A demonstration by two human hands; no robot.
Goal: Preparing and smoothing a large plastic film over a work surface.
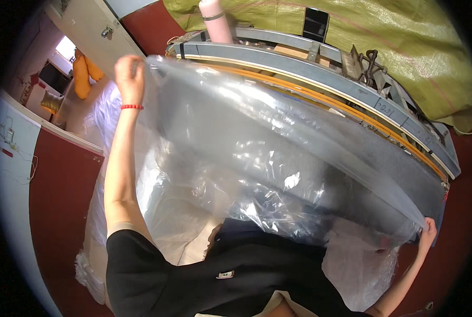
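Item: clear plastic sheet [220, 132], one, thin and shiny; its upper edge stretches from 10 o'clock to near 4 o'clock, the body drapes across the middle in creases, loose folds hang at 8 and 4 o'clock

Left hand [130, 79], at 10 o'clock: red bead bracelet [131, 106] on the wrist; grip closed, fingers curled in on the sheet's upper corner; the exact finger placing is too small to tell

Right hand [429, 230], near 4 o'clock: grip narrow, pinched on the other end of the same edge; arm reaches well out to the side

Support: dark grey desk [405, 179], seen through the sheet and bare toward 3 o'clock; metal rail [257, 61] curves along its far side from 11 to 3 o'clock, orange strips [320, 98] just inside it

Also present: pink bottle [216, 24] at 12 o'clock, phone [316, 25] at 1 o'clock, yellow-green cover [394, 42] at 2 o'clock

Handling note, by judgement: the step looks to be holding the edge spread; best done with even pull from both hands, small firm pinches, the film lifted clear of the rail's edges, creases eased outward rather than tugged, since thin film likely clings and may tear
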